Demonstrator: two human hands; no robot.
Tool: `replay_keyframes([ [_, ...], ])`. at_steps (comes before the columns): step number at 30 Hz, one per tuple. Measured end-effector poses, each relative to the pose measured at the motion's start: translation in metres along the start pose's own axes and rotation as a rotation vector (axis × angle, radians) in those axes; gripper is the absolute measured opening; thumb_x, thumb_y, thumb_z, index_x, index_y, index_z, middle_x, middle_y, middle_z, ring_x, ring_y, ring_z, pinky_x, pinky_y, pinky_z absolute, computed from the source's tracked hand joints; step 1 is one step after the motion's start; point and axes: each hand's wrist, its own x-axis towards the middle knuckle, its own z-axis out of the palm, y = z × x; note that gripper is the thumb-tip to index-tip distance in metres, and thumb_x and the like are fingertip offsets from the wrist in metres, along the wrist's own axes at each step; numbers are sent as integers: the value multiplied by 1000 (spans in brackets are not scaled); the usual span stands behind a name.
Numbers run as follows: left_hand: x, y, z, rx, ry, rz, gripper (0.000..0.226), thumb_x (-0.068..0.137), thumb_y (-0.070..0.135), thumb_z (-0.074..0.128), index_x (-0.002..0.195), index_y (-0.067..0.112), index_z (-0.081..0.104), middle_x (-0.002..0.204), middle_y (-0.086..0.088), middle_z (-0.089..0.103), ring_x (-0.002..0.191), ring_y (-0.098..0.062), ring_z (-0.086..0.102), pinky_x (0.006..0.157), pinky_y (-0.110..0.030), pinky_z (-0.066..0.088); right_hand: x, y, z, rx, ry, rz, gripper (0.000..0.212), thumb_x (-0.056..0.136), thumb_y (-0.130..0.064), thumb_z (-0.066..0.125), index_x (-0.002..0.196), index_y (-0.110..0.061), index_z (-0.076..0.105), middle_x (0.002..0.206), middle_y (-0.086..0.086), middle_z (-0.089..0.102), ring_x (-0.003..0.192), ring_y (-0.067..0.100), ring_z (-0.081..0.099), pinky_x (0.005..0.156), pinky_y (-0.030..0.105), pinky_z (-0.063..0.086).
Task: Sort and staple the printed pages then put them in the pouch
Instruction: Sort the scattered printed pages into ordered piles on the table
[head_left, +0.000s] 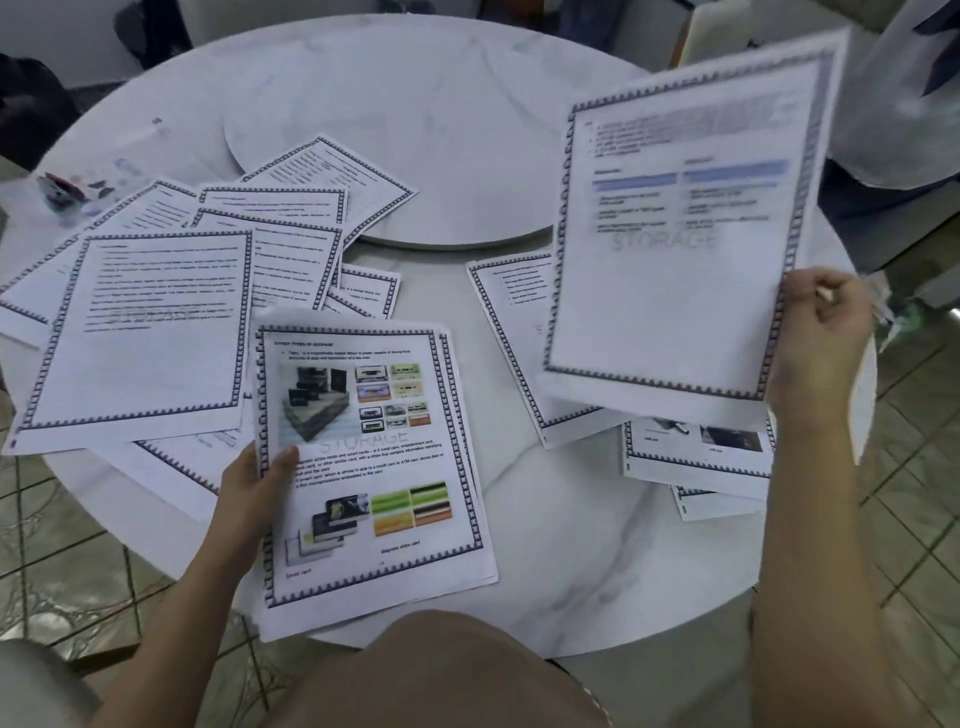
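Note:
Printed pages with dark patterned borders lie scattered over a round white table (545, 519). My left hand (254, 483) grips the left edge of a thin stack of pages (374, 467) whose top sheet shows colour photos of tapes and cards. My right hand (821, 332) holds up a single page (680, 249) with blue table bars, lifted above the table at the right; it looks blurred. A loose spread of text pages (150, 327) covers the left of the table. More pages (696, 457) lie under the lifted sheet at the right. No stapler shows.
A raised round turntable (441, 119) sits at the table's centre. A clear pouch with small dark items (78, 187) lies at the far left edge. Tiled floor surrounds the table. A person in white stands at the far right (904, 104).

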Motion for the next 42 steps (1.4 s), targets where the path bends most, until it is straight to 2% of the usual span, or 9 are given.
replay_keyframes([
  [4,1,-1,8,28,-8,-8,21,95,20,49,113,11,56,106,-13,62,96,-31,61,87,-43,49,-31,45,9,-136,-115,160,21,92,-14,55,76,-27,49,66,-14,59,59,-6,51,54,8,38],
  [7,-2,0,14,47,-14,16,20,95,20,50,113,14,56,107,-12,63,99,-30,60,90,-45,48,-55,78,18,-235,-206,283,23,93,-14,53,73,-26,47,78,0,57,69,7,51,56,11,38],
  [14,-4,3,20,44,10,9,21,96,19,48,115,15,55,108,-9,63,98,-28,60,89,-43,48,-93,108,33,-341,-309,437,4,93,-8,50,90,-9,53,93,5,59,88,17,54,64,18,40],
  [16,-4,3,20,45,11,13,23,96,19,47,117,13,55,107,-8,62,98,-28,60,87,-40,47,-98,109,37,-362,-329,447,3,92,-8,52,90,-9,53,92,7,60,86,17,53,67,24,39],
  [22,-5,4,22,49,13,6,25,96,19,46,119,11,54,109,-8,61,97,-27,59,86,-38,46,-102,111,43,-387,-341,448,4,90,-5,54,89,-9,54,88,8,59,84,18,53,63,19,35],
  [25,-3,3,21,55,4,6,25,96,21,47,118,12,55,110,-11,63,100,-29,60,90,-44,48,-107,106,45,-389,-350,431,4,90,-5,53,88,-8,53,81,6,58,78,17,51,51,6,36],
  [30,-4,2,23,55,-7,7,27,97,22,46,118,9,55,108,-11,64,98,-30,62,85,-39,49,-136,94,63,-341,-418,437,6,89,-2,55,86,-8,54,74,-4,58,70,2,52,55,-1,37],
  [35,-6,3,24,0,-31,-13,35,99,31,39,122,11,56,112,-9,65,100,-27,62,92,-44,49,-175,86,95,-338,-483,400,4,87,-4,57,86,-7,59,78,6,61,72,16,55,59,2,39],
  [42,-6,4,24,-43,-10,-38,41,98,37,38,126,13,55,117,-7,63,105,-27,61,96,-44,46,-167,83,102,-363,-579,370,7,88,-9,58,91,-5,63,80,0,61,71,7,54,60,-1,39],
])
